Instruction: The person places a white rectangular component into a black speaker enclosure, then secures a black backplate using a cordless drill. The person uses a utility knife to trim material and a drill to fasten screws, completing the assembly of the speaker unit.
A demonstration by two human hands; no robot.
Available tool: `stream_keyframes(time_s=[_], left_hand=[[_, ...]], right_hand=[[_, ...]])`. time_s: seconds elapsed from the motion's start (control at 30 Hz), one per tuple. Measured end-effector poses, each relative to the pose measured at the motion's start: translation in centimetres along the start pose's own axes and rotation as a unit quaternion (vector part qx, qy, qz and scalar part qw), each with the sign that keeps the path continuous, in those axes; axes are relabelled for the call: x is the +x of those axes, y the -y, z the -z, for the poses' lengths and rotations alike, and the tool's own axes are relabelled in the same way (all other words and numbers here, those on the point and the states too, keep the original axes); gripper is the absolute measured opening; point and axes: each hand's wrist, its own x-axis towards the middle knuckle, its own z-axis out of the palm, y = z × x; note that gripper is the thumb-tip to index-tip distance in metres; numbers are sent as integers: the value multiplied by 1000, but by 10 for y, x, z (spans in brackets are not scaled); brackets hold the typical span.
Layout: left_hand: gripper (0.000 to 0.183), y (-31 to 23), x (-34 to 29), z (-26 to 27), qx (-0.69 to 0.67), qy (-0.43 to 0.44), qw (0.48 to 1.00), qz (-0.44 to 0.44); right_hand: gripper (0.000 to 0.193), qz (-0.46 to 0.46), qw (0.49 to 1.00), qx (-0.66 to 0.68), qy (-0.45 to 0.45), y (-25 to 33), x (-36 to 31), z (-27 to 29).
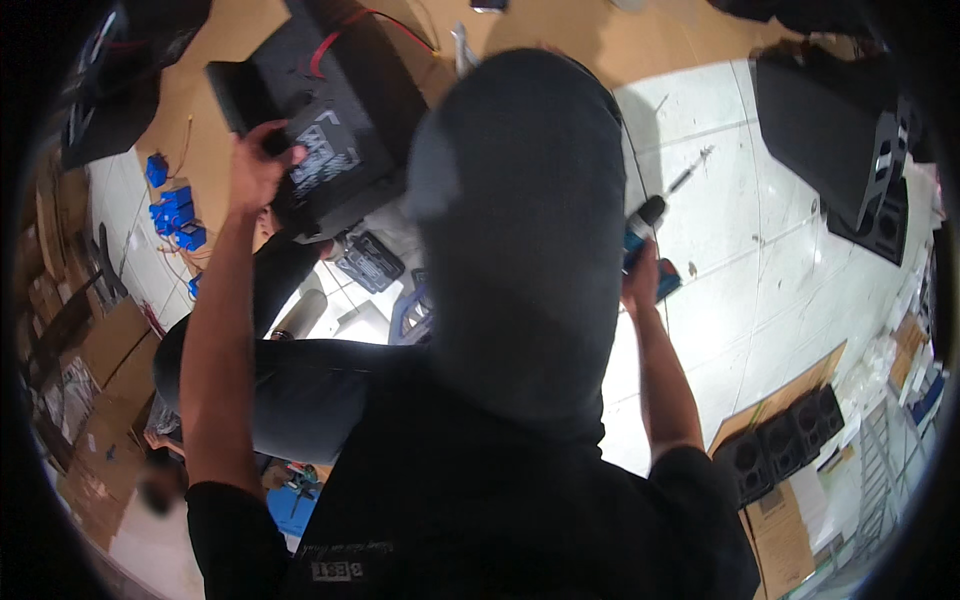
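Observation:
My left hand [258,170] is at the side of a large black cabinet [375,85], beside a dark panel [325,155] with a pale angular pattern. Its thumb and forefinger curl round something dark that I cannot make out. My right hand [641,280] grips the handle of a teal and black cordless drill [640,235]. The drill's long bit [690,170] points up and to the right, over the white tiled floor. The dark cap hides the middle of the view.
Blue wired components [177,210] lie left of the cabinet. Below it rest a black tool case [370,262] and a silvery cylinder [302,314]. Black speakers [785,440] stand at lower right, another black cabinet [825,130] at upper right. A person [158,480] is at lower left by cardboard.

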Motion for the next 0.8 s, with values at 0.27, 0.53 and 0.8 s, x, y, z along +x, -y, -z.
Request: stream_keyframes(time_s=[0.27, 0.53, 0.8], left_hand=[[59, 1, -10, -12, 149, -73, 982, -88], [63, -13, -23, -11, 149, -103, 977, -111], [77, -19, -33, -8, 56, -151, 980, -120]], right_hand=[[57, -168, 756, 631, -45, 161, -21, 215], [22, 181, 903, 388, -35, 316, -49, 314], [55, 134, 949, 210, 195, 325, -25, 227]])
